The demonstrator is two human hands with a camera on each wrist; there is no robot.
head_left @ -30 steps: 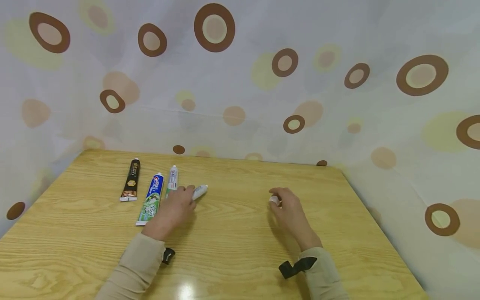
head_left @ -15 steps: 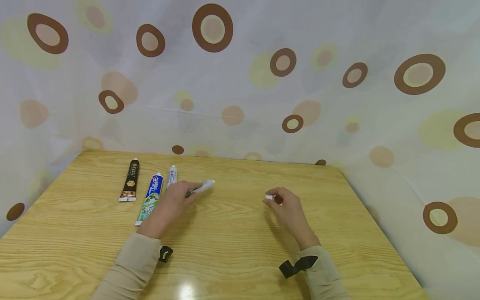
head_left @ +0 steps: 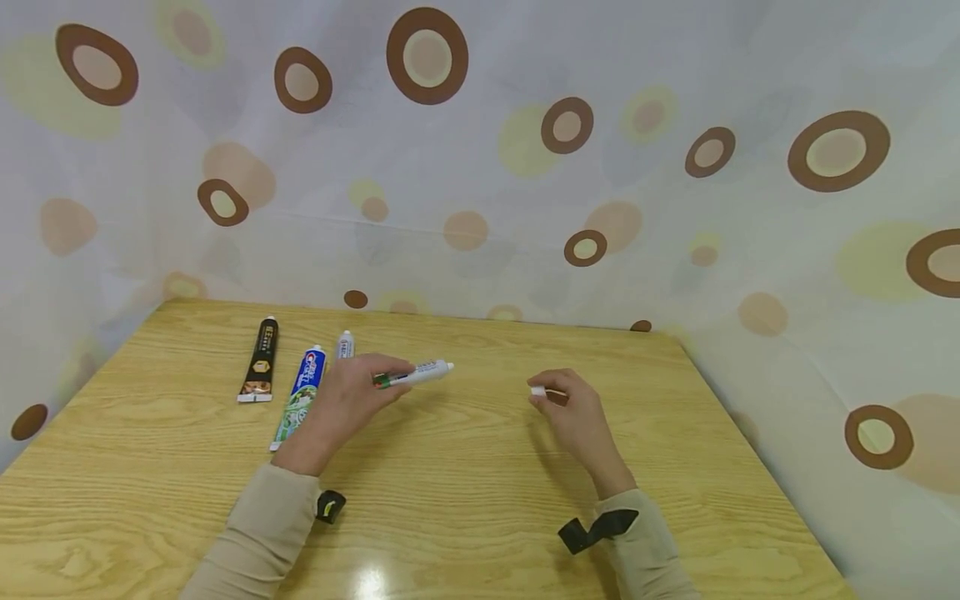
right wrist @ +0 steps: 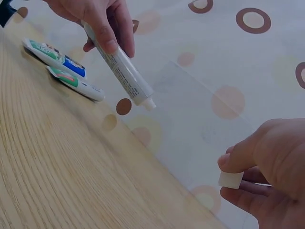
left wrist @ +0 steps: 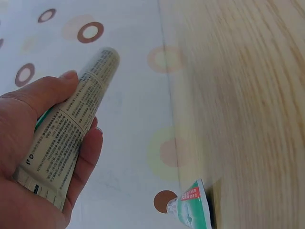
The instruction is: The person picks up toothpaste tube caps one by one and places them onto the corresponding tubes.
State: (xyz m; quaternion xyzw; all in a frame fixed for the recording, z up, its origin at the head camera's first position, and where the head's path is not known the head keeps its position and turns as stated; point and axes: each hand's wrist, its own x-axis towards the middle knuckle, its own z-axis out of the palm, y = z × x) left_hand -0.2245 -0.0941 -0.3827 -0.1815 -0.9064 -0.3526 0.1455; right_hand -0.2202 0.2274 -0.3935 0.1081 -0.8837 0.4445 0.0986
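Observation:
My left hand point(head_left: 348, 402) grips a white toothpaste tube point(head_left: 429, 372) with a green tail end, its narrow tip pointing right, toward the other hand. In the right wrist view the nozzle of this tube point(right wrist: 125, 76) is bare, without a cap. Between thumb and fingers my right hand point(head_left: 577, 412) pinches a small white cap point(right wrist: 231, 180). The two hands are apart, both above the table. Small print covers the side of the gripped tube point(left wrist: 71, 119) that shows in the left wrist view.
Left on the wooden table point(head_left: 465, 500) lie a black toothpaste tube point(head_left: 261, 358), a blue and green one point(head_left: 306, 379) and a white one point(head_left: 345, 344), partly hidden behind my left hand. A dotted sheet point(head_left: 480, 183) hangs behind the table.
My left hand has lifted and turned the white tube, so its tip reaches farther right. The right hand has shifted slightly left, and the cap shows more at its fingertips.

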